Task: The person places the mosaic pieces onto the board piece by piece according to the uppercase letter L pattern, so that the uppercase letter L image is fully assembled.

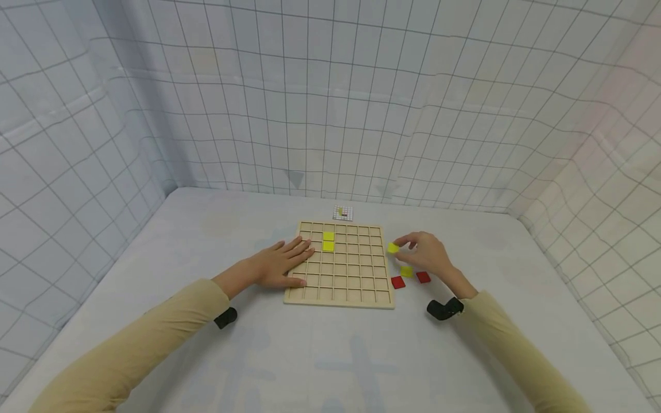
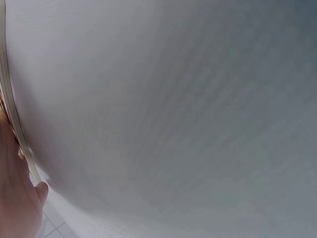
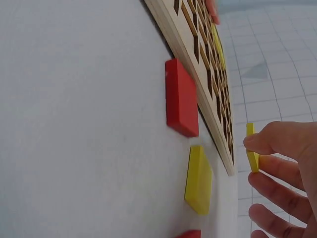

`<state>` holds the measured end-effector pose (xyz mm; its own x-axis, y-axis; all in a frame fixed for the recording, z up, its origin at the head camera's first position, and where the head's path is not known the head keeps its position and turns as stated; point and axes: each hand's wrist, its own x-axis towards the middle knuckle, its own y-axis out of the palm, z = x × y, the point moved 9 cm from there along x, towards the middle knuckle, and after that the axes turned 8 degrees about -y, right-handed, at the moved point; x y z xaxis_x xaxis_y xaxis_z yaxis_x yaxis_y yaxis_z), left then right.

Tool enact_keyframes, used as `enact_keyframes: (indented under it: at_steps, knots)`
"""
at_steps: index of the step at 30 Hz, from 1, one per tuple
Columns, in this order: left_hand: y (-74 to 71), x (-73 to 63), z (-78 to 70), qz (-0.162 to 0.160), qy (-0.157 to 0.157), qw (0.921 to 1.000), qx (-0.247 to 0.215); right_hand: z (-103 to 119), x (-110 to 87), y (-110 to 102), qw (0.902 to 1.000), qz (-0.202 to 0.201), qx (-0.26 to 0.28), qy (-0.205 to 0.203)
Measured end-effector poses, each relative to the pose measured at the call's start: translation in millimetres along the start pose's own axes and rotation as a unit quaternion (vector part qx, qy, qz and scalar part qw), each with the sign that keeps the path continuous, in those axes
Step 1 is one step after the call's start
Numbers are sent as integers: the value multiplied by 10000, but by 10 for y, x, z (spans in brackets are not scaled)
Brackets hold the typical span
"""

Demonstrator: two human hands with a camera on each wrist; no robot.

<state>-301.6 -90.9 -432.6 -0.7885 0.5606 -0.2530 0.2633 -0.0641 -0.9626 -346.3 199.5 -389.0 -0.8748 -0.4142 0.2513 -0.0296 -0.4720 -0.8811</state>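
Observation:
A wooden grid board (image 1: 356,267) lies on the table, with two yellow square tiles (image 1: 328,241) set in adjoining cells near its upper left. My left hand (image 1: 279,265) rests on the board's left side, fingers straight and spread. Just off the board's right edge, my right hand (image 1: 424,252) pinches another yellow tile (image 3: 252,148) between thumb and fingers, raised above the table. Below that hand lie a loose yellow tile (image 3: 198,181) and a red tile (image 3: 181,97) by the board's edge, plus a second red tile (image 1: 423,277) farther right.
Behind the board's far edge lies a small card (image 1: 343,213) printed with a grid and coloured squares. A white cloth (image 1: 310,355) covers the table. Grid-lined white curtains (image 1: 330,103) enclose the back and sides. Black straps or devices (image 1: 445,309) hang at both wrists.

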Motion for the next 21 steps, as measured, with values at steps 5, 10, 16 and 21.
enact_keyframes:
  at_steps: [5, 10, 16, 21]
  knots:
    - [-16, -22, -9, -32, 20, 10000, -37, 151, 92, 112, 9998, 0, 149, -116]
    - [-12, -22, -4, -45, 26, 10000, -37, 320, 190, 220, 9992, 52, 269, -294]
    - [-10, -20, -8, -18, 45, 10000, -74, 527, 301, 344, 9988, 160, 289, -369]
    - [22, 16, 16, 37, 6, 10000, -87, 660, 389, 458, 9984, 351, 301, -319]
